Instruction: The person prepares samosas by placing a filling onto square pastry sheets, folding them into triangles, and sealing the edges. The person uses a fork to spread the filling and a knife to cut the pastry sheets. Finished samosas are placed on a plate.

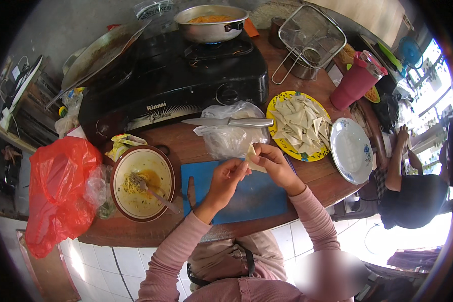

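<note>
Above the blue cutting board [251, 199], a small pale dough wrapper [257, 167] is pinched between both hands. My left hand [227, 178] grips its left edge with thumb and fingertips. My right hand [276, 163] closes on its upper right part, covering some of it. Just beyond lies a knife [251, 122] on a clear plastic bag [224, 142] with something pale inside. Many folded triangular wrappers [303, 123] are heaped on a yellow plate [314, 158] at right. To the left stands a cream bowl [118, 189] with yellow filling and a fork [162, 199].
A black gas stove [186, 80] carries a pan [211, 31] over a lit flame and a wok [98, 55]. A white plate [348, 151], pink tumbler [355, 85] and wire basket [312, 35] stand right. A red plastic bag [63, 186] hangs left. Another person [412, 196] is at far right.
</note>
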Available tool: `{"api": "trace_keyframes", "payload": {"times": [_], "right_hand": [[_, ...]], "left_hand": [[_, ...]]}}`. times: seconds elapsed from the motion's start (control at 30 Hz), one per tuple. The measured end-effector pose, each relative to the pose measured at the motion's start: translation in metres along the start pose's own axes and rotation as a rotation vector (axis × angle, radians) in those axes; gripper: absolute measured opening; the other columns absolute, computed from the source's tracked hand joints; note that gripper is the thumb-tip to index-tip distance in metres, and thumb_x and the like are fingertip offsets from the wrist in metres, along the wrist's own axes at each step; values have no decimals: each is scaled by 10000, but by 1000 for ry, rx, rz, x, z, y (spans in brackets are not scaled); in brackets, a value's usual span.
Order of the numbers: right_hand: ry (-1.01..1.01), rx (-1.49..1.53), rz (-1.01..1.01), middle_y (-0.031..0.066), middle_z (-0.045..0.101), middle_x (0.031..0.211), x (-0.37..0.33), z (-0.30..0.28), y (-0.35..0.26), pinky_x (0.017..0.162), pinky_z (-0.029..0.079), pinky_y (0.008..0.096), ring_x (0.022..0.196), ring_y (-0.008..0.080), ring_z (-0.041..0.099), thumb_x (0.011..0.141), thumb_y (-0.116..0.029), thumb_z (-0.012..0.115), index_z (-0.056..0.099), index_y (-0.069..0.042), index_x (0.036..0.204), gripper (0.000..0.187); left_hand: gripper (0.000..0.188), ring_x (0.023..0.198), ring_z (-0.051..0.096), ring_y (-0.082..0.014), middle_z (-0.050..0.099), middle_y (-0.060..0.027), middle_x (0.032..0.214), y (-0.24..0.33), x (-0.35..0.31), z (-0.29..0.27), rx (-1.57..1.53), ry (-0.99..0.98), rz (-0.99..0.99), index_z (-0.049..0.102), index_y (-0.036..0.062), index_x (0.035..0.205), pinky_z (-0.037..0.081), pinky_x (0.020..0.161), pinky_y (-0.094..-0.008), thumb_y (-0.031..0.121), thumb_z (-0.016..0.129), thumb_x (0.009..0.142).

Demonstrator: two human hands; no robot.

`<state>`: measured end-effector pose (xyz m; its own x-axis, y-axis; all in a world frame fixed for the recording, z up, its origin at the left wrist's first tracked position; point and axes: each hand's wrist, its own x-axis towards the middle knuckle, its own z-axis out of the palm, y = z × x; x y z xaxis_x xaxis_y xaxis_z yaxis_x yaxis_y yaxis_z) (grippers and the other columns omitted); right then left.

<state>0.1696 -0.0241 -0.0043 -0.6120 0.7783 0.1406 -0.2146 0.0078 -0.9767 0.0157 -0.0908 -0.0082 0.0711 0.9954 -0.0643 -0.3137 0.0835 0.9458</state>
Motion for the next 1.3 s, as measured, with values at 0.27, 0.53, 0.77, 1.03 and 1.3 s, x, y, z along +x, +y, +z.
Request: {"api": "trace_keyframes", "payload": {"times": [0.27, 0.53, 0.77, 1.03, 1.3], "right_hand": [[-184, 207, 132, 82, 632, 889, 3, 0, -15, 790, 466, 257, 847, 154, 627, 915, -137, 514, 540, -7, 846, 150], [-119, 45, 126, -47, 450, 740, 4, -4, -1, 618, 332, 206, 722, 36, 411, 899, -154, 554, 506, -38, 771, 179], [-81, -103, 103, -66, 363, 701, 3, -3, -1, 579, 279, 207, 683, 28, 330, 899, -201, 560, 483, -49, 733, 238], [-118, -11, 121, -59, 420, 719, 2, -1, -8, 600, 302, 202, 702, 31, 372, 873, -159, 559, 516, -35, 775, 164], [-143, -32, 173, -60, 425, 726, 1, -6, -5, 615, 333, 188, 725, 19, 408, 849, -110, 576, 482, -44, 744, 156]], "left_hand": [[266, 641, 411, -50, 479, 22, 700, -2, 10, -5, -125, -91, 66, 541, 59, 828, 335, 590, -199, 269, 451, 965], [216, 601, 383, -34, 428, 39, 644, -1, 10, -5, 77, -64, 116, 542, 50, 830, 309, 542, -190, 218, 486, 955], [239, 571, 293, -14, 354, 71, 633, -5, 11, -6, 204, 8, 198, 491, 47, 770, 256, 502, -194, 199, 489, 955], [245, 559, 342, -26, 401, 51, 618, -5, 11, -3, 48, 24, 167, 489, 64, 758, 288, 511, -199, 209, 488, 956], [191, 553, 436, -83, 474, -21, 616, -4, 13, -6, 379, 71, 364, 520, 17, 805, 353, 513, -238, 155, 509, 937]]}}
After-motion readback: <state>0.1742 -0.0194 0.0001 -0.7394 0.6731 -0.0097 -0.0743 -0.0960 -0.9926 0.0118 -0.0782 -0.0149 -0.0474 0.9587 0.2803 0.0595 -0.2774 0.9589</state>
